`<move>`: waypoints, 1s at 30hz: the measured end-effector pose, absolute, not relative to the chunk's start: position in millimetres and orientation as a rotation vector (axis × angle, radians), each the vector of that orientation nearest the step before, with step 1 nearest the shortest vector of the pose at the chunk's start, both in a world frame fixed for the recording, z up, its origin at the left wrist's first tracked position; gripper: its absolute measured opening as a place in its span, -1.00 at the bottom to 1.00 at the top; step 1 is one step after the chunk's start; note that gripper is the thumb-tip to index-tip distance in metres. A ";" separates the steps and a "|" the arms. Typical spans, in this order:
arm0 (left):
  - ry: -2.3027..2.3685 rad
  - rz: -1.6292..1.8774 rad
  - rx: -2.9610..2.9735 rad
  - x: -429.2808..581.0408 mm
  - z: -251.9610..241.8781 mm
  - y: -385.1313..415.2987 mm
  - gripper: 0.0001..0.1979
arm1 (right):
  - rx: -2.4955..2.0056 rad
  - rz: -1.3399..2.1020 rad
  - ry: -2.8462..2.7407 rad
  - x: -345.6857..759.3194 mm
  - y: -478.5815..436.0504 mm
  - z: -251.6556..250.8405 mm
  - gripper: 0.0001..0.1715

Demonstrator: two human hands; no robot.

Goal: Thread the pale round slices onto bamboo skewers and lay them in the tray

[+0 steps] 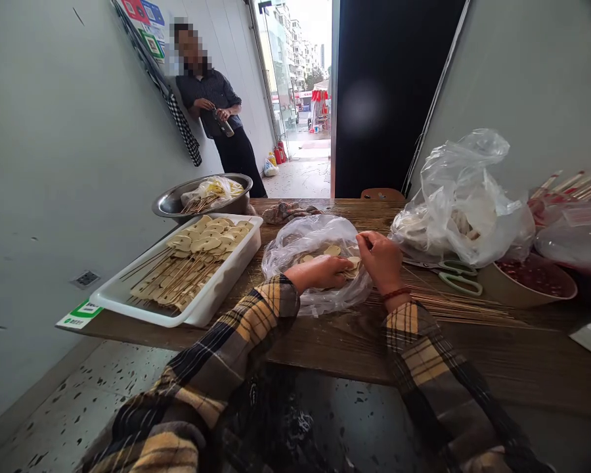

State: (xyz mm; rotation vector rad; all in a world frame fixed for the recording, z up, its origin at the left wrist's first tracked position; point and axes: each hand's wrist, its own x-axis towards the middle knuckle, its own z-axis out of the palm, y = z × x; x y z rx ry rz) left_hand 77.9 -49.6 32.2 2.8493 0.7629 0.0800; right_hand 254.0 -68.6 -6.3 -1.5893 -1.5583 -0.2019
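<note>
A clear plastic bag (300, 234) lies spread on the table before me, with pale, flat round slices (331, 251) inside. My left hand (320, 272) reaches into it, its fingers closed at a slice near its right side. Just to the right, my right hand (381, 259) is raised at the bag's edge, thumb and forefinger pinched together. What sits in that pinch is too small to make out. Several thin wooden skewers (465, 309) lie right of my right wrist. On the left, a white tray (177, 320) holds many slices threaded on skewers (197, 263).
Behind the tray stands a metal bowl (163, 205) with bagged skewers. A cloth (288, 211) lies at the table's far edge. Green-handled scissors (460, 279), a filled plastic bag (465, 197) and a tub of red contents (517, 299) stand right. A person (217, 98) leans on the wall.
</note>
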 end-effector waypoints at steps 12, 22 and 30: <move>1.091 -0.004 2.965 103.0 22.3 -73.8 -0.68 | -1.598 -0.197 -1.563 251.4 -68.8 -6.3 -0.59; 1.082 0.748 2.167 61.6 25.8 -33.9 -0.65 | -1.612 -0.200 -1.537 252.8 -67.9 -5.9 -0.63; 0.875 0.901 1.413 39.9 44.5 -31.5 -0.68 | -1.597 -0.196 -1.533 253.5 -66.8 -7.4 -0.60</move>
